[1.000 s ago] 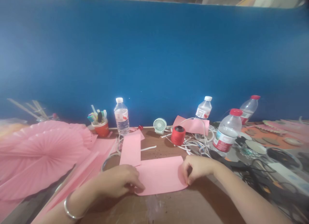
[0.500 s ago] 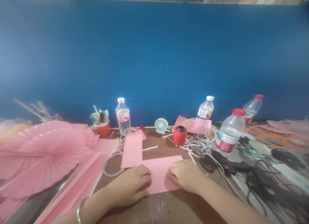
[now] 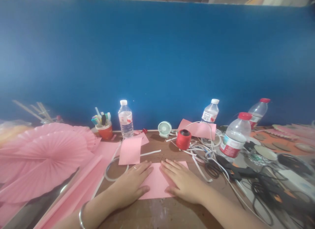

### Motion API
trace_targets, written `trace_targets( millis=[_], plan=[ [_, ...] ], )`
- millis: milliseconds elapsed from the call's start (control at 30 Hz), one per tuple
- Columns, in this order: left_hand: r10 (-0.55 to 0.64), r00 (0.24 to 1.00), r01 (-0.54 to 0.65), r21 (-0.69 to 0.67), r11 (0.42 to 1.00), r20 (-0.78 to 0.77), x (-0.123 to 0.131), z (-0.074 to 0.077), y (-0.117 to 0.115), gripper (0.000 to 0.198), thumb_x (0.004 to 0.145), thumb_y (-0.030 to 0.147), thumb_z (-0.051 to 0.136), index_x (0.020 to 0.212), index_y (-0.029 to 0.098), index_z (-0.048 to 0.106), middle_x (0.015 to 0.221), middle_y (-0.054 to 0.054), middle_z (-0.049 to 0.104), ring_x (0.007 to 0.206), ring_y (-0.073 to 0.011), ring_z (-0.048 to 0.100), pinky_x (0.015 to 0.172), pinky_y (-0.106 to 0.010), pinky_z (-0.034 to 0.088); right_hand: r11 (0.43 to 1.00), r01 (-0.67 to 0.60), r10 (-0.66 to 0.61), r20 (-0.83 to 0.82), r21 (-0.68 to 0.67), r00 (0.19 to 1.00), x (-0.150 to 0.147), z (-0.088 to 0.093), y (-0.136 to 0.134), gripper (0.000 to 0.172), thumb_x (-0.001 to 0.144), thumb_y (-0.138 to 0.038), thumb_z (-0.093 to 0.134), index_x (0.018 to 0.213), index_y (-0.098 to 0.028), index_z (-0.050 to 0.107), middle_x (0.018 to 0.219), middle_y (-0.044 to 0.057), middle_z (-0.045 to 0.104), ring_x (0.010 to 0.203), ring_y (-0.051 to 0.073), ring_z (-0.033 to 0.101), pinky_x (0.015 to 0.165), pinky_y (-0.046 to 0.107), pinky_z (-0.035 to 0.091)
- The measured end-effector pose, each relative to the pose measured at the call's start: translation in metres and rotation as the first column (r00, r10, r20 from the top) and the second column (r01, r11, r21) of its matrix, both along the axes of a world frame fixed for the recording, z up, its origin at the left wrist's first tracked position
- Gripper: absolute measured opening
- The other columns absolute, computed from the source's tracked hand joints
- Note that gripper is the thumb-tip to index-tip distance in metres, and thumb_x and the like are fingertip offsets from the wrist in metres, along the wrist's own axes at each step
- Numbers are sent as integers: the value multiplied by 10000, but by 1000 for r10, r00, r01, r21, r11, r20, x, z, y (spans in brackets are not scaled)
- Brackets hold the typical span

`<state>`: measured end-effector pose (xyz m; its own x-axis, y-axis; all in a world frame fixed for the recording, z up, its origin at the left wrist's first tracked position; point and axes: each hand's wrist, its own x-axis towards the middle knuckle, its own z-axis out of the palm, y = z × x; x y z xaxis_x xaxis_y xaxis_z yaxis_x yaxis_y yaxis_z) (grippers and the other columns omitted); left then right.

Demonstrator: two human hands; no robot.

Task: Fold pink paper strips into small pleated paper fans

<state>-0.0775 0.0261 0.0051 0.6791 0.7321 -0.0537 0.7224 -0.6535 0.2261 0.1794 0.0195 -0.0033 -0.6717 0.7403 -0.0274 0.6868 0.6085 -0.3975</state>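
Observation:
A pink sheet of paper [image 3: 157, 183] lies flat on the brown table in front of me. My left hand [image 3: 134, 181] rests on its left side, fingers stretched out, with a ring on one finger and a bangle on the wrist. On the paper's right side my right hand [image 3: 182, 181] lies flat with its fingers spread. Just beyond my left fingertips is another pink paper piece [image 3: 130, 150]. Parts of the sheet under both hands are hidden.
Large pleated pink paper fans [image 3: 49, 156] fill the left. Behind stand a pen cup [image 3: 105, 130], a water bottle [image 3: 126, 119], a small fan [image 3: 164, 128] and a red roll-shaped object [image 3: 183, 139]. Tangled cables [image 3: 263, 186] and a red-capped bottle [image 3: 235, 137] crowd the right.
Both hands have gone from curled fingers to stretched flat on the sheet, their fingertips now farther forward. The paper piece beyond my left hand has shifted slightly left and away.

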Motion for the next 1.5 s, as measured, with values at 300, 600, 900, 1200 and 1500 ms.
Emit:
trace_targets(
  millis=[300, 600, 900, 1200, 1500],
  plan=[
    [-42, 999, 42, 14, 999, 14, 6, -1, -4, 598, 824, 357, 423, 1372, 275, 199, 1419, -17, 248, 1289, -231, 240, 1046, -403, 231, 993, 17, -13, -30, 117, 999, -26, -3, -6, 682, 836, -462, 419, 1395, -187, 144, 1439, 31, 171, 1309, 180, 138, 1084, 341, 95],
    [85, 995, -84, 27, 996, -52, 9, 3, -14, 613, 813, 403, 427, 1369, 233, 229, 1398, -54, 292, 1252, -266, 311, 999, -449, 293, 934, 194, -191, -40, 299, 981, -22, -3, -4, 361, 827, -266, 476, 1176, -190, 529, 1158, 53, 567, 1071, 201, 453, 940, 334, 272],
    [132, 989, -128, 58, 990, -71, 9, 2, -13, 571, 799, 416, 453, 1314, 194, 346, 1351, -102, 372, 1200, -272, 377, 989, -425, 311, 788, 289, -449, 187, 543, 874, 3, -3, 3, 234, 795, -130, 469, 627, -146, 631, 610, 83, 617, 654, 207, 523, 659, 364, 284],
    [229, 964, -218, -87, 972, 139, 9, 11, -9, 556, 640, 285, 603, 1176, 219, 473, 1136, -85, 510, 1055, -266, 458, 900, -397, 360, 801, 275, -377, 91, 532, 922, -2, -11, 4, 45, 769, -168, 516, 781, -171, 559, 785, 56, 549, 776, 217, 469, 663, 326, 281],
    [297, 927, -171, -445, 879, 230, 13, 17, -2, 233, 698, 193, 425, 805, 202, 632, 748, -2, 606, 666, -141, 545, 583, -236, 390, 871, 260, -210, -164, 417, 964, -4, -14, 4, 144, 826, -213, 499, 695, -171, 455, 729, 9, 489, 711, 156, 412, 643, 278, 276]
  ],
)
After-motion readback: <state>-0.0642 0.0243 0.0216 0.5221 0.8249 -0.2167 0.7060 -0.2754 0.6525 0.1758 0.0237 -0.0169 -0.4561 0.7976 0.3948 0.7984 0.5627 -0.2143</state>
